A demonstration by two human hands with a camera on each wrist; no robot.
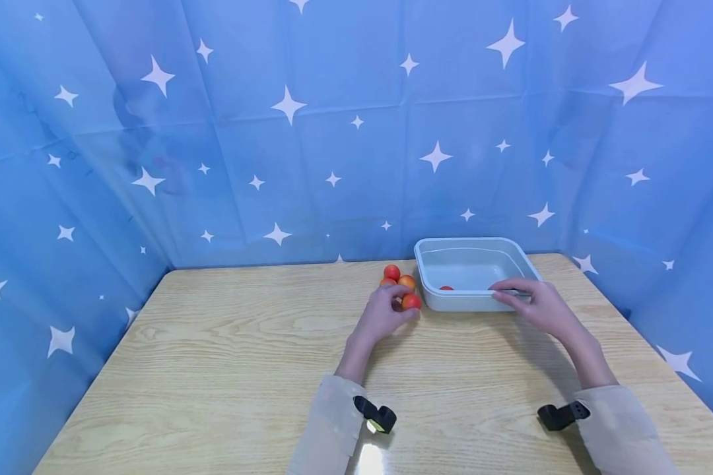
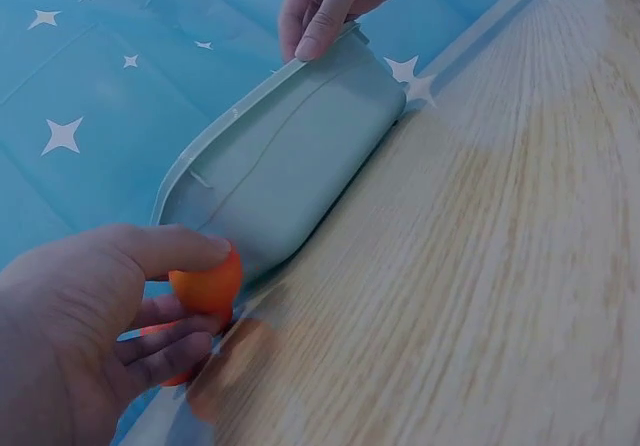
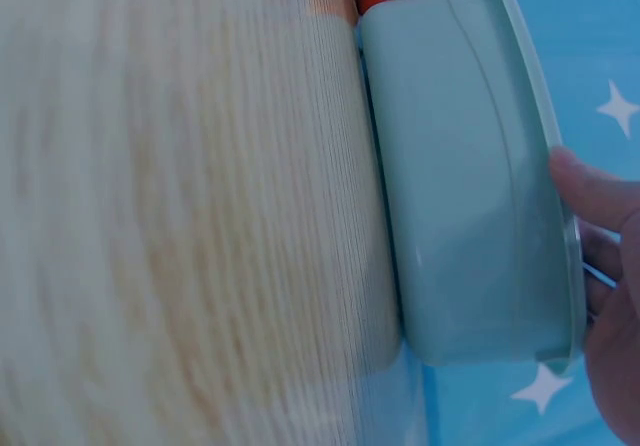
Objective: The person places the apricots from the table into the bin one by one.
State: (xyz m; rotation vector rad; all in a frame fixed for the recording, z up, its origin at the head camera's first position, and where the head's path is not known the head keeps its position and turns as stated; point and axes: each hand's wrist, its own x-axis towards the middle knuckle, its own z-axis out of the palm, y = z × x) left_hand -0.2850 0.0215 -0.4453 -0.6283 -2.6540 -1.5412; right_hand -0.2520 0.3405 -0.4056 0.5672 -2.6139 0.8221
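A: Left hand (image 1: 383, 315)?
B: Grasping 1 ball (image 1: 411, 301), red-orange, between thumb and fingers. Position: just left of the bin (image 1: 460, 303), by its near left corner. Whether the ball touches the table (image 1: 226, 369) or is lifted, cannot tell.

A: Right hand (image 1: 537, 307)?
B: Pinching the bin's rim on the near side, toward its right end. Right wrist view: thumb on the outer face, fingers over the inner side. No ball in that grip.

A: Other balls?
B: 3 in a tight group just beyond the left hand, left of the bin: a red ball (image 1: 391, 272) farthest back, an orange ball (image 1: 407, 283) nearer the bin, a third ball (image 1: 387, 282) partly hidden by the hand. 1 more, the inside ball (image 1: 446, 288), shows only its top above the bin's near rim.

A: Bin itself?
B: Pale blue-green, rounded corners, upright on the table near the back edge.

A: Surroundings?
B: Table wood-grained, pale. Blue cloth (image 1: 237, 145) with white 4-pointed stars hangs behind and along 2 sides. Light sleeves (image 1: 331, 422) on 2 arms, 1 black device (image 1: 377, 413) at each cuff. Bright glare on the table beside the left cuff.
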